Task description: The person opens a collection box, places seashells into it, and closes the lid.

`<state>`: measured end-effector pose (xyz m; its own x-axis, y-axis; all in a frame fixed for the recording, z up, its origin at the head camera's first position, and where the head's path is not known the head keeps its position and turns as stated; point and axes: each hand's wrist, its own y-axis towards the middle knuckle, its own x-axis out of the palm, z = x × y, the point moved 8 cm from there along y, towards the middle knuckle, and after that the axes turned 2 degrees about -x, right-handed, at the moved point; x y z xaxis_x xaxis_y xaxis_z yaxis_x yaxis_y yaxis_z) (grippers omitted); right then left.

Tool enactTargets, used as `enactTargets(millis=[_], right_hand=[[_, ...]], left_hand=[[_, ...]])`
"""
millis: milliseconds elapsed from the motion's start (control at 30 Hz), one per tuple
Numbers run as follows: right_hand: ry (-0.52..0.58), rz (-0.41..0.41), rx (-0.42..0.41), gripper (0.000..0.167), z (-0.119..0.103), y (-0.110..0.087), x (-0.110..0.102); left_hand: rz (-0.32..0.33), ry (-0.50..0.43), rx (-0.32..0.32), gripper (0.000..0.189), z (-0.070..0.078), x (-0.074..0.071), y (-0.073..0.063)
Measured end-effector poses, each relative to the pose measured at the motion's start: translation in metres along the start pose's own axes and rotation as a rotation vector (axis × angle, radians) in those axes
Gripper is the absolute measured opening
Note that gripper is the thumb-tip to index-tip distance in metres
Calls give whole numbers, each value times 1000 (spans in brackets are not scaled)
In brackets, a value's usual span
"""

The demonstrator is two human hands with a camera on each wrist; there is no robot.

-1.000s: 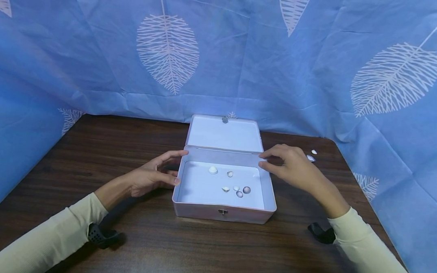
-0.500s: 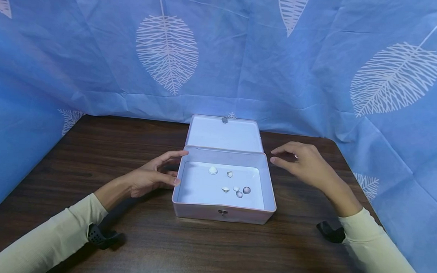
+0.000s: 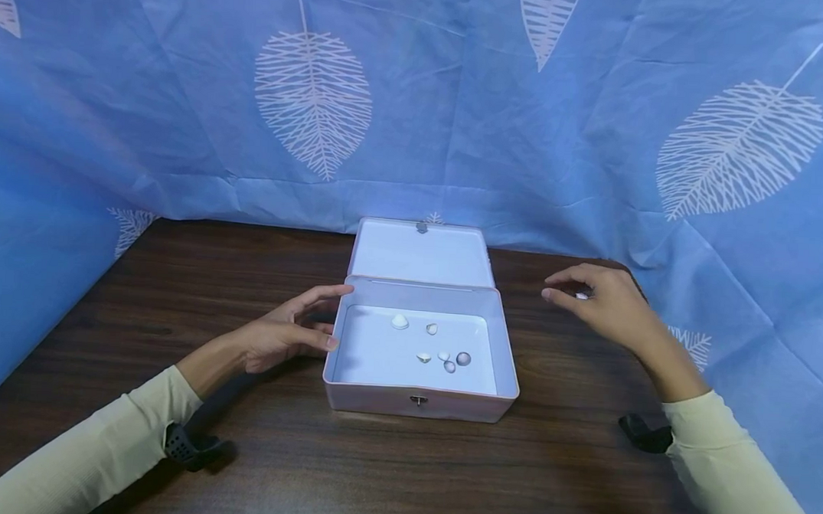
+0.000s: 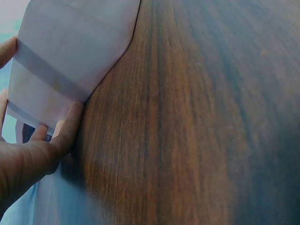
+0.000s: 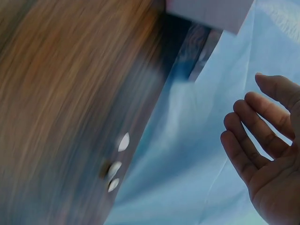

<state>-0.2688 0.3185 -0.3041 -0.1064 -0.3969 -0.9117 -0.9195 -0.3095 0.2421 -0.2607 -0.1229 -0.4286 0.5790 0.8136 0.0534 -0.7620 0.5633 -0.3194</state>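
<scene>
A pale lidded box (image 3: 378, 400) stands with its lid (image 3: 421, 254) tipped back. Several small seashells lie inside, among them a white shell (image 3: 399, 322) and a purplish shell (image 3: 464, 359). My left hand (image 3: 280, 334) rests against the box's left side, fingers spread; the left wrist view shows fingertips on the box wall (image 4: 56, 51). Right of the box, my right hand (image 3: 609, 304) hovers with bent fingers and nothing in its grasp. Through its finger gap a white shell (image 3: 581, 296) shows on the table. The right wrist view has three shells (image 5: 123, 142) near the table edge.
The dark wooden table (image 3: 271, 465) runs under everything. A blue curtain (image 3: 459, 121) with white leaf prints hangs behind it and along both sides. Each wrist carries a black strap (image 3: 192, 447).
My right hand has moved rightward from over the box's right rim to the shells on the table. My left hand and the box stay put.
</scene>
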Motion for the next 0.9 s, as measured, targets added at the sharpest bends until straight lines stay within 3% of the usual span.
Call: enactTargets(millis=[233, 467, 700, 900], right_hand=[[12, -10, 87, 31, 50, -3, -6], [-10, -78, 160, 33, 96, -6, -4], [-10, -211, 266, 44, 128, -11, 7], [25, -251, 309, 50, 144, -6, 21]], left_hand=[[-8, 5, 13, 98, 0, 1, 0], [-2, 8, 3, 96, 0, 1, 0], [-20, -10, 8, 96, -2, 4, 3], [-4, -24, -2, 94, 0, 1, 0]])
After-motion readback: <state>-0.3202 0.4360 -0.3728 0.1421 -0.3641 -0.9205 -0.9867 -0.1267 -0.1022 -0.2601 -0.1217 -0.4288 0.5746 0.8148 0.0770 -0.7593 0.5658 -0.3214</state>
